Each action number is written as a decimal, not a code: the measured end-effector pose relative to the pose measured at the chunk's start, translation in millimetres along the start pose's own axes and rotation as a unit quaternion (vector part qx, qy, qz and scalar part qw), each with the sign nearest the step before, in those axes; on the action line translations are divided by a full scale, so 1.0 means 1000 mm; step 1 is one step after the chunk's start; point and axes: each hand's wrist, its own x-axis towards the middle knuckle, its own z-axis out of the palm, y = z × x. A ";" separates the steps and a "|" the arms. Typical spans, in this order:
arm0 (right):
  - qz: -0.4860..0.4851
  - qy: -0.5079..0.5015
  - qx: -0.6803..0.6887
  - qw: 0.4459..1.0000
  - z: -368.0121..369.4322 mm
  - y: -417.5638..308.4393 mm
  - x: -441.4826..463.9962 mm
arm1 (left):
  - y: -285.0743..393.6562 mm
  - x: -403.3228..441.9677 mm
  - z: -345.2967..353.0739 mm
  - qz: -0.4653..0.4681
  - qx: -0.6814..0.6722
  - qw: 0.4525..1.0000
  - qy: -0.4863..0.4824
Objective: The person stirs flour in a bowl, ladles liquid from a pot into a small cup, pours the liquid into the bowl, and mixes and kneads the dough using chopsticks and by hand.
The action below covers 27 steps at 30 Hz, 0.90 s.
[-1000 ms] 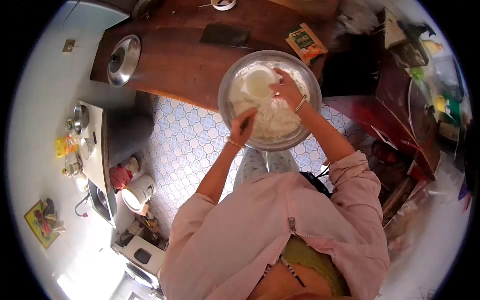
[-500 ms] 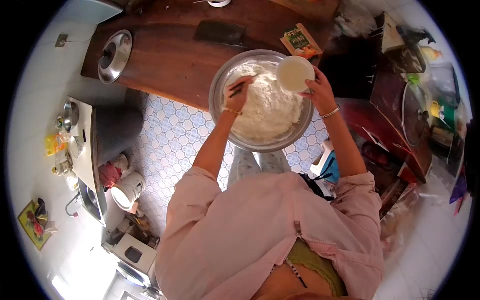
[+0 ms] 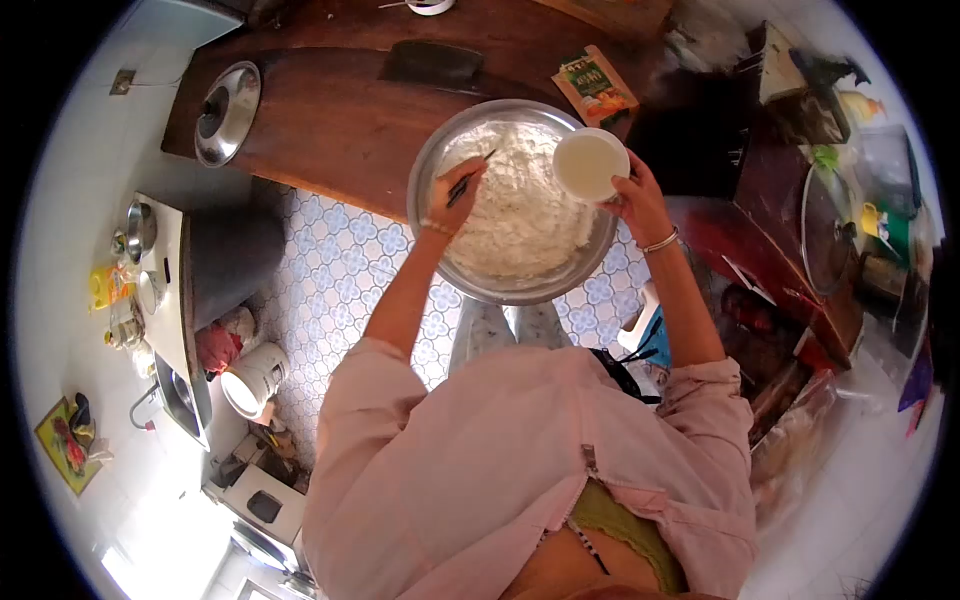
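Observation:
A wide metal basin (image 3: pixel 425 150) of white flour (image 3: pixel 525 215) sits at the counter's front edge, in front of my body. Over its left side, my left hand (image 3: pixel 458 195) is closed around dark chopsticks (image 3: pixel 459 189), whose tips reach into the flour. My right hand (image 3: pixel 632 190) grips a pale bowl (image 3: pixel 590 165) by its right side, above the basin's right rim. Cloudy whitish liquid shows inside the bowl, which looks slightly tilted. My right fingers are partly hidden by the bowl.
An opened brown packet (image 3: pixel 597 88) lies on the wooden counter (image 3: pixel 330 110) behind the bowl. A metal pot lid (image 3: pixel 228 115) rests at the counter's left end. Patterned floor tiles (image 3: pixel 340 240) show below. To the left are a sink (image 3: pixel 182 400) and white bucket (image 3: pixel 254 380).
My left hand has shifted left and slightly down with the chopsticks, whose tips now show. The bowl has stayed above the basin's right side. The flour's surface looks more stirred.

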 end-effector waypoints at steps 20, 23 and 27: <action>-0.021 0.048 -0.089 0.995 -0.018 -0.002 -0.017 | 0.049 -0.053 0.042 -0.169 -0.059 0.955 -0.238; -0.027 0.045 -0.097 0.994 -0.012 -0.004 -0.018 | 0.016 -0.027 0.015 0.027 -0.049 0.996 -0.074; -0.031 0.033 -0.099 0.994 -0.007 -0.005 -0.014 | 0.020 0.004 0.007 -0.042 -0.024 0.999 0.019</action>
